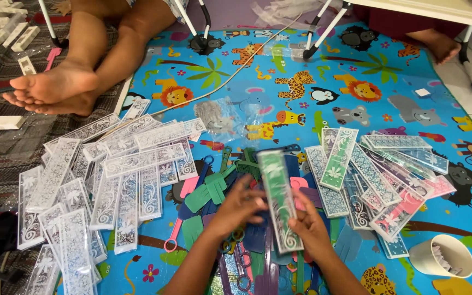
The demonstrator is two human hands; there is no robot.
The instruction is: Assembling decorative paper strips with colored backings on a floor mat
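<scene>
Down on the colourful animal-print play mat (pixel 356 65), seen from the head camera, the person's two hands are working over a heap of flat plastic paddle-shaped pieces (pixel 214 191) in green, blue and pink. The left hand (pixel 236 210) is closing its fingers on the left edge and lower middle of a green packaged strip (pixel 276 199), a long narrow piece in a clear sleeve with white swirl printing; the right hand (pixel 308 226) is pinching the strip's lower end from the right. The strip is being held just above the heap, tilting slightly leftward at its top. It looks light and thin, fairly stiff along its length yet likely to bend if squeezed mid-span, and the glossy sleeve probably makes it slippery, so holding by the long edges near an end seems the surest grip. To the left, a stack of white filigree strips (pixel 105 180) is lying fanned out; to the right, a pile of finished coloured strips (pixel 378 175) is overlapping. A beige cup (pixel 424 257) is sitting near the right hand, and another person's bare feet (pixel 55 87) are resting at the upper left.
</scene>
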